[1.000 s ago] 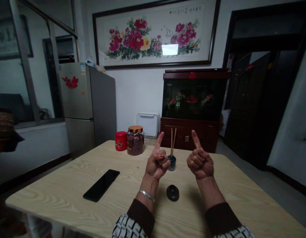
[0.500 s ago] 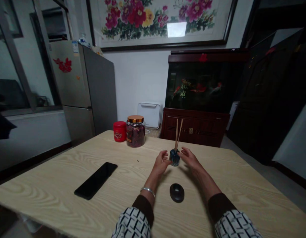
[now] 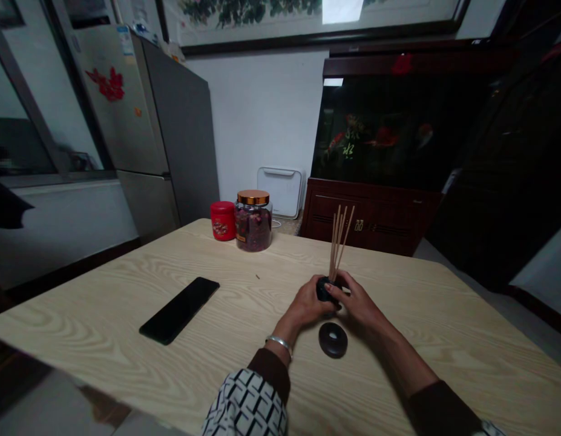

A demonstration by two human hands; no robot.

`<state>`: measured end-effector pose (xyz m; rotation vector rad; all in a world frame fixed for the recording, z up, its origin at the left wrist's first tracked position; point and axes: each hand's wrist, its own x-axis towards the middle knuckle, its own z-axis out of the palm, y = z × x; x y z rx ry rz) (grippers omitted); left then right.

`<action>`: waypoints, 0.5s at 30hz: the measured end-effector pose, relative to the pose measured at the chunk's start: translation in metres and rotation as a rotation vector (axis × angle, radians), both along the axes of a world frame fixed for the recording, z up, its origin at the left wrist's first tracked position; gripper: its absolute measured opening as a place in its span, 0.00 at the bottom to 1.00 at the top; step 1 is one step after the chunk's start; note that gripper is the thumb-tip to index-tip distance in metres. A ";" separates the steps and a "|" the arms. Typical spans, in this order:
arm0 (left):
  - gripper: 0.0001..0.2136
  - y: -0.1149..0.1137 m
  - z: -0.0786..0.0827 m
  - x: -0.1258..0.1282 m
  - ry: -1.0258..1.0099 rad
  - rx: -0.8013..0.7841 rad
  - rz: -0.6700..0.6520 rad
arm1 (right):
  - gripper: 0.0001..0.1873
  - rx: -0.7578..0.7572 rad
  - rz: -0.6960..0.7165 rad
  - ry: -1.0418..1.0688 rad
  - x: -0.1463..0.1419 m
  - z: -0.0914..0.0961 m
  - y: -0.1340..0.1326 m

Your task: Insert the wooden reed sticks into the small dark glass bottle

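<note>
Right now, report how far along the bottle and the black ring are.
Done: the wooden sticks stand fanned upward in the dark bottle. In hand: the left hand and right hand grip that bottle together. Remaining: the black ring lies on the table just nearer the person, with the bottle not on it.

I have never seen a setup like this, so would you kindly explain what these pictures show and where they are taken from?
There is no machine here. These are a person's own bare hands, seen from a camera worn on the head, which looks forward and down. The left hand and right hand are closed around a small dark bottle holding thin wooden sticks. On the wooden table are a black phone, a black ring, a red tin and a glass jar of dried flowers.
</note>
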<state>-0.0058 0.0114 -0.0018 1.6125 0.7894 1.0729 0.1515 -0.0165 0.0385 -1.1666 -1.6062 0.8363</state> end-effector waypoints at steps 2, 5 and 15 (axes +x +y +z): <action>0.30 -0.008 0.006 -0.003 0.011 0.021 -0.008 | 0.28 0.009 -0.024 0.025 -0.007 0.007 -0.002; 0.32 -0.013 0.010 -0.007 0.002 0.058 0.010 | 0.23 0.029 -0.026 0.046 -0.021 0.011 0.005; 0.30 -0.009 0.005 -0.008 0.042 0.033 0.029 | 0.19 0.239 -0.349 0.344 0.026 0.096 0.018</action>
